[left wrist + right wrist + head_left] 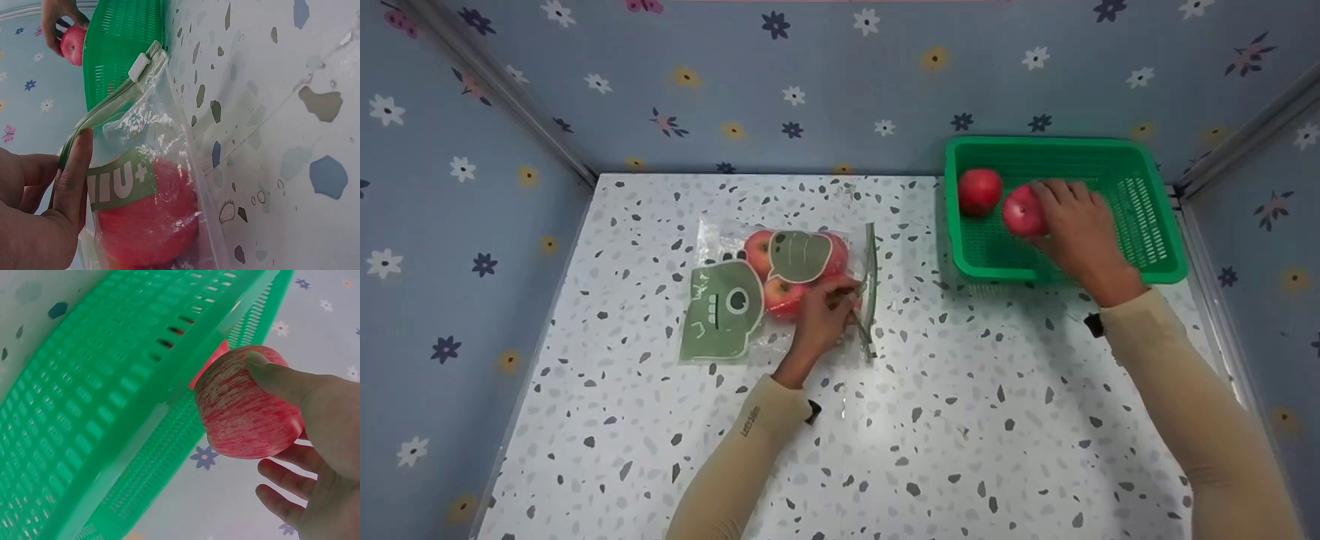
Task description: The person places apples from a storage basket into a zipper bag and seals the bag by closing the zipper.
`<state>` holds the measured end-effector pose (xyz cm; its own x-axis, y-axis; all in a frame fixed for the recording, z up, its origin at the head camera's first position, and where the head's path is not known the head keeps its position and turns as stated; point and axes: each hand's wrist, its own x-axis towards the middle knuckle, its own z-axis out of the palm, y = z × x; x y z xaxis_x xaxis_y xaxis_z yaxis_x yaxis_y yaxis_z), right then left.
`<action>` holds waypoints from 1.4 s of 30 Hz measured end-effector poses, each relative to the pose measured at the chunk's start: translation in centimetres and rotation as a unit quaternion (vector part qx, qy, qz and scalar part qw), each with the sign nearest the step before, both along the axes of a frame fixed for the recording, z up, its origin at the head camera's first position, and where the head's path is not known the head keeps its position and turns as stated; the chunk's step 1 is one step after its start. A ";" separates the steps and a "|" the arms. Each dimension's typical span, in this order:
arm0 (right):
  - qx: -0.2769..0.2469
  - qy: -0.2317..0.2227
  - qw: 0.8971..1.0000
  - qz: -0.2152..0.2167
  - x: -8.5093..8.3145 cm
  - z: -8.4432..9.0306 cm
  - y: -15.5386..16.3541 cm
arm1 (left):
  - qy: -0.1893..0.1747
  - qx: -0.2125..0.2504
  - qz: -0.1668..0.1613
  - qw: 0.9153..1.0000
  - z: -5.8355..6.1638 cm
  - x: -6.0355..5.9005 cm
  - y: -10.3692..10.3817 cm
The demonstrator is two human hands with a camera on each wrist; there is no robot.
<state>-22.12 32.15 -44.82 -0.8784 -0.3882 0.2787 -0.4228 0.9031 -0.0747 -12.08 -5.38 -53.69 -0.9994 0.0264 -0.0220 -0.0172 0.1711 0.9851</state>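
Right hand [1080, 232] grasping a red apple [1024, 211] over the left half of a green plastic basket [1050, 142], far right on a speckled white tabletop [960, 450]; left hand [826, 311] pinching the open-edge zip strip [871, 262] of a clear zip bag [716, 322], flat at left with bagged apples [784, 289] inside. Only in head view: both layouts together, one-eyed green monster print [735, 300] on the bag, second apple [979, 192] whole at the basket's left end. Only in left wrist view: white zip slider [139, 67] at the strip's end, thumb and finger close up on the strip, held apple above the basket rim. Only in right wrist view: streaky red-and-pale skin, thumb laid across the apple, some fingers spread clear of it; second apple down to a red sliver behind the rim and through mesh slots. Bagged apples partly covered by prints and left hand: at least three, exact count can't tell. Bag cut off in left wrist view, forearms cut off at near edge in head view. Readable: "IU+" on a green label [121, 183], start of the word unclear beside the fingers; roughly "Lets Slim" on the left sleeve [750, 450]. Small marks on the monster print too fine to read.
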 end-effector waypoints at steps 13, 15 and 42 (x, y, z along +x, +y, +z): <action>-0.025 0.039 0.999 0.026 1.6 -0.1 -2.4 | 0.015 -0.003 0.010 1.000 -0.1 -0.2 0.1; -0.027 0.044 0.998 0.030 1.8 -0.1 -2.8 | 0.013 -0.006 0.010 1.000 -0.1 -0.1 0.1; -0.054 0.057 0.994 0.073 4.7 -0.9 -8.1 | 0.021 0.003 -0.001 1.000 -0.2 -0.1 0.0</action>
